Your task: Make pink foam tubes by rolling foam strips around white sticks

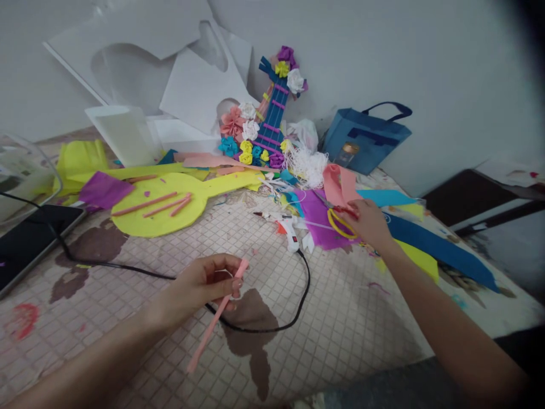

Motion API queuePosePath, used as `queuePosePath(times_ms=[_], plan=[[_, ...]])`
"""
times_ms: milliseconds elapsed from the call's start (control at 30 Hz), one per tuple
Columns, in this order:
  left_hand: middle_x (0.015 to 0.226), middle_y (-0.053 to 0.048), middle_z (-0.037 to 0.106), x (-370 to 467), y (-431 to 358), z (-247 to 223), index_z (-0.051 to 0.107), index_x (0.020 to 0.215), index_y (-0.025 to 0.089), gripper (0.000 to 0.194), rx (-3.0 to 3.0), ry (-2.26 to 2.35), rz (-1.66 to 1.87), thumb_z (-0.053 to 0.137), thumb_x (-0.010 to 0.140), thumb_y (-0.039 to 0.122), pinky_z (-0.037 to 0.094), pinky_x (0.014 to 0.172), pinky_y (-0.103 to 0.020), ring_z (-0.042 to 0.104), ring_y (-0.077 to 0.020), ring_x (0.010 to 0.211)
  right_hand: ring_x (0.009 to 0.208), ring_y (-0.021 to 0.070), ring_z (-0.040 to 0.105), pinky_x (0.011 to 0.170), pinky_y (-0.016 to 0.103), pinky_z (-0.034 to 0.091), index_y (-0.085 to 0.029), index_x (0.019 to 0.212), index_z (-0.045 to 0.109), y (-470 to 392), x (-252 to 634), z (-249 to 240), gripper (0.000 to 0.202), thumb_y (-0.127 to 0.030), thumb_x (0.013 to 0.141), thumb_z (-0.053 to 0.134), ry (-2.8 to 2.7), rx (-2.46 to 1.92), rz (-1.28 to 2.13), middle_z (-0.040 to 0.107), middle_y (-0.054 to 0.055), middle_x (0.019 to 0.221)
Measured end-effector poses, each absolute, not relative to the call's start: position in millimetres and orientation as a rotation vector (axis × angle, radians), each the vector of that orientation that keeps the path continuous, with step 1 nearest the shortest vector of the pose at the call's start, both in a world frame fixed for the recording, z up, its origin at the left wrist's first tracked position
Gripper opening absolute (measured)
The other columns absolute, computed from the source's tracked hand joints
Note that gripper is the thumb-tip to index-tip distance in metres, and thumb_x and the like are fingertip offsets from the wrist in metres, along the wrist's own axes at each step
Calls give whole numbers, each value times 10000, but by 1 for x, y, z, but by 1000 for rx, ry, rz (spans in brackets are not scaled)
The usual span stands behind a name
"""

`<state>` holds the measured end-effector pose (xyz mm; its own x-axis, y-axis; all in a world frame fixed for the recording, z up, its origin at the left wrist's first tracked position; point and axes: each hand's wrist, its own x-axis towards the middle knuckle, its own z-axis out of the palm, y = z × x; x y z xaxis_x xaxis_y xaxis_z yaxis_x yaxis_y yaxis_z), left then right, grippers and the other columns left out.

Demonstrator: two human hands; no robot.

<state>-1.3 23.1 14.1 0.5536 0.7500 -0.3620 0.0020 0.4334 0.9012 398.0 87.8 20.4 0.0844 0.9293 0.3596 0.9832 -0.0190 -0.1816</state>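
My left hand pinches a narrow pink paper strip, which slants down toward the table's front. Farther right, my right hand has its fingers at the scissors, which have yellow and red handles and lie over purple paper. Just behind them is a folded pink paper piece. A white glue gun rests between the hands, its black cord looping toward me. On the left, a yellow guitar-shaped cutout carries several pink rolls.
A guitar decorated with paper flowers leans at the back wall beside white cut boards. A blue bag stands right of it. Dark tablet at left; blue strip at right. The black cord crosses the table.
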Motion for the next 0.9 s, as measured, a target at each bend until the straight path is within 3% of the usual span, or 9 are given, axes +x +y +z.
queuePosePath(times_ms=[67, 167, 233, 367, 500, 600, 733, 900], plan=[[665, 16, 571, -2, 23, 15, 611, 920, 170, 250, 1027, 875, 543, 713, 724, 288, 499, 585, -232, 534, -98, 601, 877, 236, 598, 757, 339, 445, -153, 1005, 568, 82, 376, 22, 315, -398, 866, 426, -1880, -1925, -149, 617, 152, 1021], [675, 18, 568, -2, 23, 15, 613, 921, 178, 242, 1032, 871, 536, 709, 731, 293, 503, 593, -234, 534, -99, 612, 637, 170, 581, 584, 270, 405, -178, 781, 576, 76, 334, 16, 332, -426, 892, 386, -2013, -1858, 113, 644, 53, 718], [675, 19, 570, -3, 23, 14, 613, 920, 181, 237, 1034, 861, 541, 706, 735, 296, 504, 597, -236, 535, -99, 611, 538, 148, 531, 507, 254, 338, -186, 626, 538, 77, 308, 7, 400, -499, 857, 441, -2088, -1830, 214, 594, 17, 574], [689, 19, 570, -5, 24, 14, 608, 936, 184, 244, 1039, 853, 559, 704, 739, 292, 500, 589, -226, 537, -96, 618, 475, 125, 453, 471, 254, 244, -191, 557, 476, 84, 280, -8, 407, -540, 736, 585, -2062, -1818, 335, 531, -9, 504], [728, 15, 565, -6, 26, 16, 601, 929, 181, 241, 1034, 876, 580, 705, 731, 270, 506, 582, -224, 531, -98, 644, 483, 122, 445, 488, 259, 264, -194, 587, 466, 86, 273, -12, 297, -412, 758, 576, -1934, -1804, 359, 509, -17, 519], [727, 14, 565, -6, 27, 15, 598, 915, 178, 229, 1041, 886, 588, 700, 730, 266, 509, 580, -230, 529, -101, 644, 503, 124, 477, 492, 255, 339, -199, 710, 481, 80, 267, -9, 253, -424, 826, 483, -1820, -1728, 447, 520, -22, 574], [711, 14, 570, -6, 28, 14, 603, 930, 178, 233, 1059, 896, 587, 694, 737, 272, 527, 588, -239, 543, -107, 659, 531, 109, 504, 489, 249, 442, -205, 884, 507, 66, 254, 5, 277, -458, 788, 569, -1357, -1318, 1076, 531, -29, 667], [690, 20, 575, -7, 31, 14, 603, 928, 169, 243, 1079, 920, 640, 702, 732, 271, 540, 601, -241, 553, -100, 649, 518, 102, 500, 429, 218, 417, -208, 879, 546, 41, 247, 18, 222, -310, 728, 672, -1150, -1164, 1611, 540, -24, 650]])
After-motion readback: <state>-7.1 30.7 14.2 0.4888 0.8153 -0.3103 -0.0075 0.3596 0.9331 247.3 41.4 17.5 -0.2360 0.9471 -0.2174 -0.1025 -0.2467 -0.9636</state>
